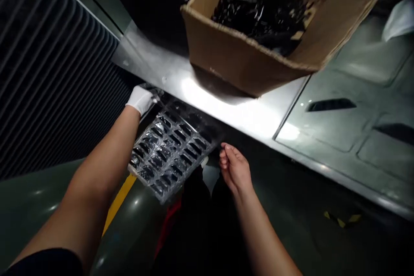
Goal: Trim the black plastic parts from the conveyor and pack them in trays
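Note:
A clear plastic tray (pixel 170 153) with rows of dark parts in its pockets hangs below the table edge, tilted. My left hand (pixel 141 99), in a white glove, is closed on the tray's far left corner, its fingertips partly hidden in shadow. At the tray's right corner, my bare right hand (pixel 234 166) pinches with thumb and forefinger; the thin clear rim there is hard to see. Above, on the metal table, stands an open cardboard box (pixel 223 56) holding a heap of small black parts (pixel 258 8).
The metal table (pixel 155 58) runs diagonally, with a greenish surface (pixel 323 129) at its right bearing a dark part (pixel 331 104). Stacked dark ribbed trays (pixel 58 60) rise at the left. White cloth-like material (pixel 399 19) lies at the upper right. Yellow tape (pixel 119 200) marks the floor.

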Tool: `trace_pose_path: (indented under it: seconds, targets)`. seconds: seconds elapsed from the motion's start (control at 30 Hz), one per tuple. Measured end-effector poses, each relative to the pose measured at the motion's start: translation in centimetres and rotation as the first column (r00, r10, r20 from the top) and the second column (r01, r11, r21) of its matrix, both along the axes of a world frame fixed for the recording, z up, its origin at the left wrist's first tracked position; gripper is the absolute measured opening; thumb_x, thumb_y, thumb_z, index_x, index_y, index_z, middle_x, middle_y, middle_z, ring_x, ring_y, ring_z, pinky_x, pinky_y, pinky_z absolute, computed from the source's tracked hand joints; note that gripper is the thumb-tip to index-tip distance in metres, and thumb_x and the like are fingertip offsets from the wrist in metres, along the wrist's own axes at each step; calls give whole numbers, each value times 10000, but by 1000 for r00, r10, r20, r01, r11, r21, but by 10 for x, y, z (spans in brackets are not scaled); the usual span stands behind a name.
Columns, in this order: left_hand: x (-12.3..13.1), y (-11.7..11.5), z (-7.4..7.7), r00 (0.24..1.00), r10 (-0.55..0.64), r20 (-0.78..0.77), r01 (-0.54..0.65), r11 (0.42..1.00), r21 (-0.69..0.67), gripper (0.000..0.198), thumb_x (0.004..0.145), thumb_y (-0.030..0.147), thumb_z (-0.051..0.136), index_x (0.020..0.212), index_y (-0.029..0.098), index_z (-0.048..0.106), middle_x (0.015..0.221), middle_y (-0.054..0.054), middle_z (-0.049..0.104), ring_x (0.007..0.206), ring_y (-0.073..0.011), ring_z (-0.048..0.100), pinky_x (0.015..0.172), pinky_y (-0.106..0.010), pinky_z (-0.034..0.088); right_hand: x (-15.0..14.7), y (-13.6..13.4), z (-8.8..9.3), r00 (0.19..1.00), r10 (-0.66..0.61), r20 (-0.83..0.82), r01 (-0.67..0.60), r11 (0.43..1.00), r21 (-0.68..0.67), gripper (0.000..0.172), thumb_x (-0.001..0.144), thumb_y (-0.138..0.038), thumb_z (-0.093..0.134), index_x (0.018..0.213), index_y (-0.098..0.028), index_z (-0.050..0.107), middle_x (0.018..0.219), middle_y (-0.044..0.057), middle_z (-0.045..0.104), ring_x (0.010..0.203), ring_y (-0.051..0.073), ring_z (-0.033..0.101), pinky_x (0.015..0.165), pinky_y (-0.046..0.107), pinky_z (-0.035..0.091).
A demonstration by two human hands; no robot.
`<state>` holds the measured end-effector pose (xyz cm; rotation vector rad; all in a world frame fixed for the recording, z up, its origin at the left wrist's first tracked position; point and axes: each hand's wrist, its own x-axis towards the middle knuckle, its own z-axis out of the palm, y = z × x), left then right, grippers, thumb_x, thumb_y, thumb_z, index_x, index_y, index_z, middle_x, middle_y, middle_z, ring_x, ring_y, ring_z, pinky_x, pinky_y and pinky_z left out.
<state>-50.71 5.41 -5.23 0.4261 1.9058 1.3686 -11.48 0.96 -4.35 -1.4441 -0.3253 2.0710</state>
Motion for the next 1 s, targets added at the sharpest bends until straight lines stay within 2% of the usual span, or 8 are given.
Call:
trace_pose_path:
  seconds: [0.07,0.17,0.33,0.47,0.6,0.8,0.9,1.0]
  targets:
    - [-6,-16,0,996,-76,45,79,996,-48,173,955,279,708,1037,128,686,887,-19,700,674,-117,636,595,-258,566,-4,-15,5,1000,-26,-3,26,1000,-7,496,653,-482,974,961,-164,751,643,-35,629,497,37,466,414,127,337]
    - [-6,-41,10,986,-139,95,147,986,-77,201,925,196,725,1105,119,682,842,-10,701,583,-88,583,516,-213,501,-5,-37,16,999,-38,2,38,999,-15,489,652,-486,970,945,-158,754,644,-28,636,496,40,471,409,130,330]
    - [0,-74,33,986,-134,102,142,987,-72,228,930,185,716,1146,131,669,852,-3,705,568,-82,581,490,-197,488,-3,-57,36,999,-36,3,36,999,39,462,666,-504,948,892,-159,740,632,-29,631,490,44,464,405,142,317]
    - [3,-91,45,988,-135,72,139,989,-57,244,919,157,722,1155,126,671,843,-3,702,561,-75,576,469,-179,472,1,-68,46,999,-34,-6,34,995,93,427,705,-504,916,889,-165,734,628,-28,637,493,56,471,407,159,318]
    - [5,-95,59,990,-139,15,139,990,-15,287,886,90,714,1169,116,668,811,-4,702,547,-72,567,455,-167,451,4,-78,53,999,-39,-20,42,989,145,398,731,-487,894,911,-165,744,651,-20,658,504,65,491,416,174,334]
    - [9,-103,100,989,-148,-29,149,987,52,290,872,40,696,1152,115,689,787,1,703,544,-69,561,449,-159,436,3,-107,76,998,-54,-38,61,975,213,417,745,-516,870,927,-165,736,672,-23,666,506,63,496,420,170,336]
    - [10,-115,124,987,-154,-43,157,985,66,267,881,43,702,1138,115,698,791,4,705,536,-65,561,435,-151,428,-1,-131,91,997,-70,-36,76,971,225,425,766,-536,850,936,-166,726,665,-23,664,499,66,500,419,172,338]
    - [10,-135,141,984,-171,-54,176,980,95,283,856,46,722,1131,110,708,792,-6,717,539,-65,573,431,-142,432,-7,-157,103,995,-98,-35,103,970,219,433,781,-554,835,937,-168,717,648,-23,659,491,74,507,419,180,346]
